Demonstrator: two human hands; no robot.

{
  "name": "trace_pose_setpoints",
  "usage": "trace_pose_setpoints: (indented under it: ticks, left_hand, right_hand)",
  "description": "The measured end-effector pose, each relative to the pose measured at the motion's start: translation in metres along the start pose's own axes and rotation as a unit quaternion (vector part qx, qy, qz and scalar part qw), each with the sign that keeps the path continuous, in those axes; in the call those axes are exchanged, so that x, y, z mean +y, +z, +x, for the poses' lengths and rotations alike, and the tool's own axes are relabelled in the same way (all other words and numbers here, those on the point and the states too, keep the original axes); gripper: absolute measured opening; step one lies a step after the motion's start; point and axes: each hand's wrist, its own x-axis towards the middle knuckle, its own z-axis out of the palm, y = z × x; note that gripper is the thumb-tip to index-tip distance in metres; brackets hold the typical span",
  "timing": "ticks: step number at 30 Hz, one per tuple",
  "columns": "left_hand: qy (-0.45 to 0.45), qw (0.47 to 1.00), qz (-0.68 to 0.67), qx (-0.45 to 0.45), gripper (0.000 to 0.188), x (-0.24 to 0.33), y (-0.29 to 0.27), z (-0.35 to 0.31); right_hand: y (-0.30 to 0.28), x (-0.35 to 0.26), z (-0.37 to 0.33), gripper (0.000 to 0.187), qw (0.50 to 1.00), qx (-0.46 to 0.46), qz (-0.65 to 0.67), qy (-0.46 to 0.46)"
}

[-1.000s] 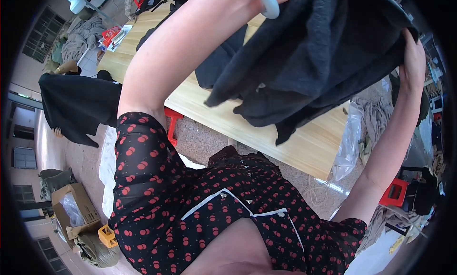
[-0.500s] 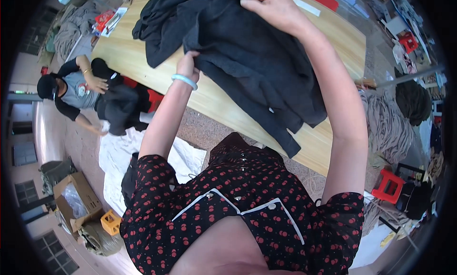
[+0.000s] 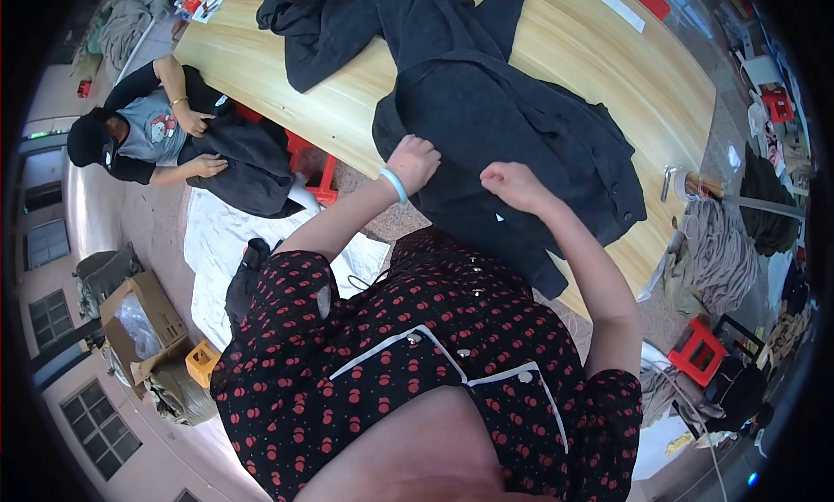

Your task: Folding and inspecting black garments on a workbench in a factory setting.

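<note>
One dark jacket [image 3: 556,137] lies on the table [image 3: 665,76], a sleeve [image 3: 546,276] reaching the near edge, with another garment [image 3: 334,54] close beyond it. The left hand [image 3: 414,163] curls its fingers at the jacket's left side, and the right hand [image 3: 514,186], nearly closed, is over its middle; whether either grips cloth, I cannot tell. A pull toward the body could drag the jacket off the edge, and a hasty sweep could crease it.
</note>
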Motion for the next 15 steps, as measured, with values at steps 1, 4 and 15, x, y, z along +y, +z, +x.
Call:
trace_pose_setpoints:
  ticks: [1,4,15]
  left_hand:
    - [0.004,1.0,-0.002,-0.004,0.021,-0.001,0.008,0.003]
    - [-0.019,0.989,0.126,0.071,0.032,-0.01,0.027,0.012]
    - [-0.083,0.994,0.065,-0.019,0.025,-0.012,0.033,0.03]
  right_hand:
    - [0.008,0.002,-0.001,0.02,1.0,-0.019,-0.002,0.017]
    - [0.03,0.01,-0.008,0.022,0.997,-0.055,-0.049,0.024]
    - [0.027,0.039,-0.01,0.045,0.937,0.26,-0.228,0.051]
